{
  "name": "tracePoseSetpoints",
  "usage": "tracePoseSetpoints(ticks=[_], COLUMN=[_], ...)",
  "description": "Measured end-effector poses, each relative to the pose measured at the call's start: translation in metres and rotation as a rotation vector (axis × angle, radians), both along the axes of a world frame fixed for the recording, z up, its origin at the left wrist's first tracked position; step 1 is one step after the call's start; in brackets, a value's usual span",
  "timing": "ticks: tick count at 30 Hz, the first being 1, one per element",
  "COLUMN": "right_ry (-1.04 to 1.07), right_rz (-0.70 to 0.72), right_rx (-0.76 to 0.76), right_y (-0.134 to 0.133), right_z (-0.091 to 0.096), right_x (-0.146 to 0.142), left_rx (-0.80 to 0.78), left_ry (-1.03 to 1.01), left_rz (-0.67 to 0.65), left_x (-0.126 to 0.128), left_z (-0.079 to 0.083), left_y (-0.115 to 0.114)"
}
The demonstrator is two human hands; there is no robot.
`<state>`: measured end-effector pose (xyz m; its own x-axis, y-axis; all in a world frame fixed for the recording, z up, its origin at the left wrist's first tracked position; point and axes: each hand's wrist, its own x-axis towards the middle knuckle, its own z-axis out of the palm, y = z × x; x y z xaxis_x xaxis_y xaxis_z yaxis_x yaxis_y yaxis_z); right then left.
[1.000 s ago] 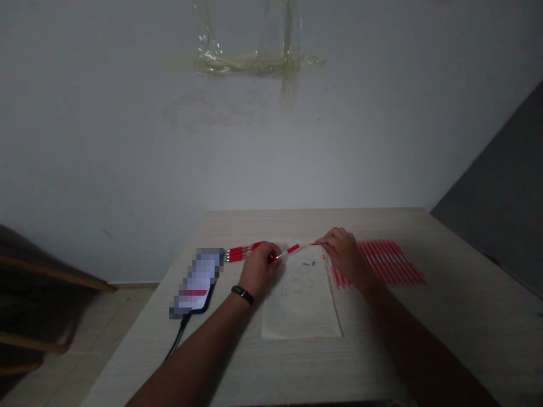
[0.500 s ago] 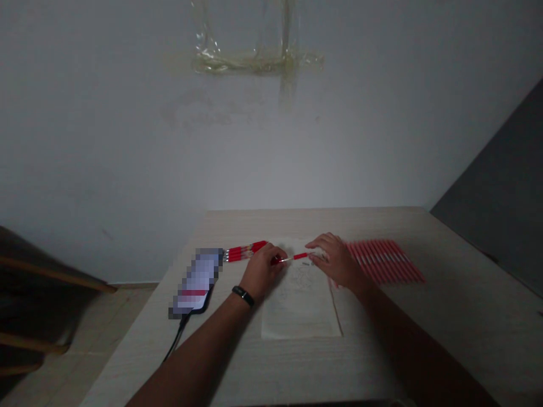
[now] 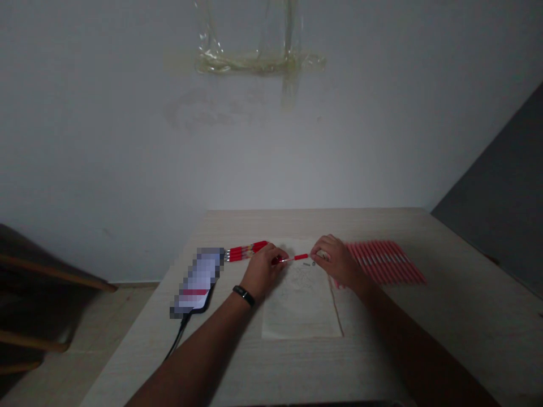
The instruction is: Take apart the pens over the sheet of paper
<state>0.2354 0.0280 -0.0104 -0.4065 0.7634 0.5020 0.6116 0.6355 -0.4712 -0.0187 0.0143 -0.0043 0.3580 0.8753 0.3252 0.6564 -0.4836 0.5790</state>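
My left hand (image 3: 263, 267), with a dark band on its wrist, pinches a slim red pen (image 3: 301, 256) that lies level above the paper. Its pale middle section and red grip point toward my right hand (image 3: 335, 261). The right fingertips are drawn together just off the grip's end; whatever is between them is too small to make out. Under the hands is a sheet of paper (image 3: 301, 316) with faint markings. Two small metallic bits, one a short thin piece (image 3: 306, 264), rest on it near the right fingertips.
Several red pens (image 3: 244, 252) lie together beyond my left hand. A row of many red pen barrels (image 3: 382, 261) spreads to the right. A phone (image 3: 198, 280) with a cable (image 3: 176, 339) is at the left of the table (image 3: 297, 367). A wall (image 3: 263, 158) rises behind.
My right fingertips have drawn together and shifted slightly right, away from the red grip's end. The left hand keeps its hold on the pen, and the view has shifted slightly.
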Motion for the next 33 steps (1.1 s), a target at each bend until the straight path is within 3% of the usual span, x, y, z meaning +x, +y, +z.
tracePoseSetpoints(ticks=[10, 19, 33], right_ry=[0.024, -0.094, -0.201], right_rz=[0.005, -0.029, -0.057], right_rx=[-0.002, -0.009, -0.032], right_y=[-0.004, -0.002, -0.004], right_z=[0.006, -0.01, -0.015], right_x=[-0.004, -0.003, -0.01], left_rx=[0.006, -0.018, -0.044], left_ry=[-0.023, -0.025, -0.008], left_rz=[-0.022, 0.022, 0.084], left_x=[0.0, 0.0, -0.001], left_z=[-0.001, -0.002, -0.003], left_y=[-0.001, 0.0, 0.002])
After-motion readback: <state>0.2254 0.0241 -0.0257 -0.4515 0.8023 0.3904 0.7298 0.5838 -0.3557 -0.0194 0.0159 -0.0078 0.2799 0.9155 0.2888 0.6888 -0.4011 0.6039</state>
